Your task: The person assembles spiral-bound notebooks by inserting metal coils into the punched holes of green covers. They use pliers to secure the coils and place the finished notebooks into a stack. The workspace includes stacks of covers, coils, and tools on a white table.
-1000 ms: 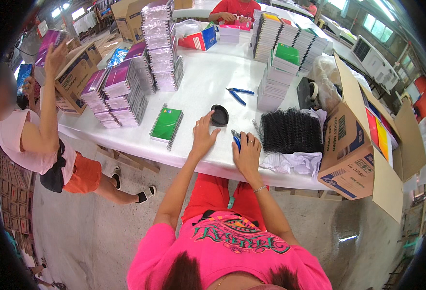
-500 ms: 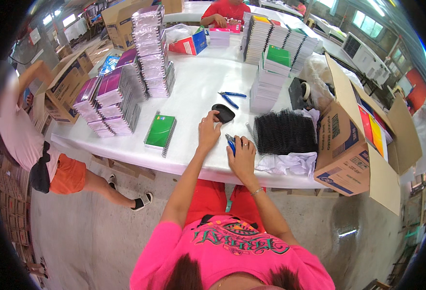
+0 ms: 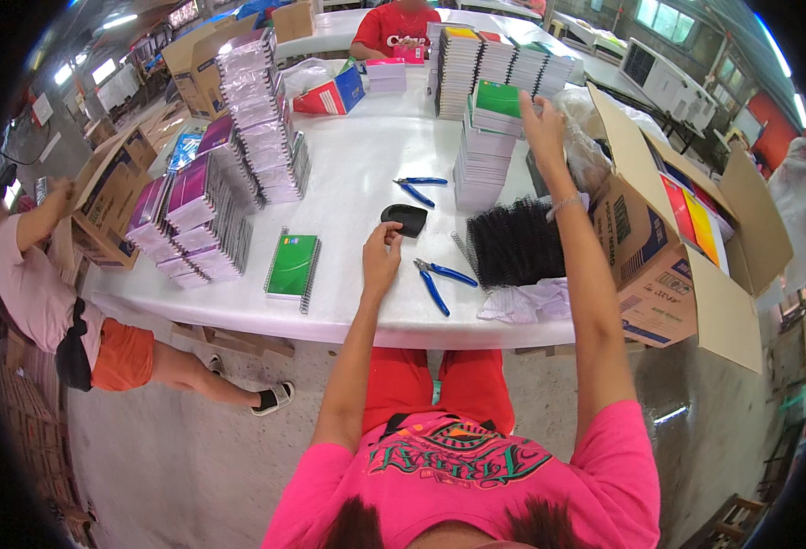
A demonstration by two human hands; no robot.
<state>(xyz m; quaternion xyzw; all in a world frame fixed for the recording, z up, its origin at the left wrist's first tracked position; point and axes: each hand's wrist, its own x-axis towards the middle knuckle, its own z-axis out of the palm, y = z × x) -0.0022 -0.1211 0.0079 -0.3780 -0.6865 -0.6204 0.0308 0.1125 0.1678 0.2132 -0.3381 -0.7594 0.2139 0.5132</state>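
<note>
One hand [image 3: 542, 123] touches the green-topped notebook stack [image 3: 497, 102] beside a brown carton [image 3: 659, 265]

A small black curved pad [image 3: 405, 219] lies flat on the white table [image 3: 357, 165], near the middle of its front half, and the left hand [image 3: 382, 259] rests just at its near side. A stack of notebooks [image 3: 483, 156] stands upright toward the table's right edge, its top cover green [image 3: 499, 97]; the right hand [image 3: 544, 128] reaches to that top at its right side, fingers spread.
</note>
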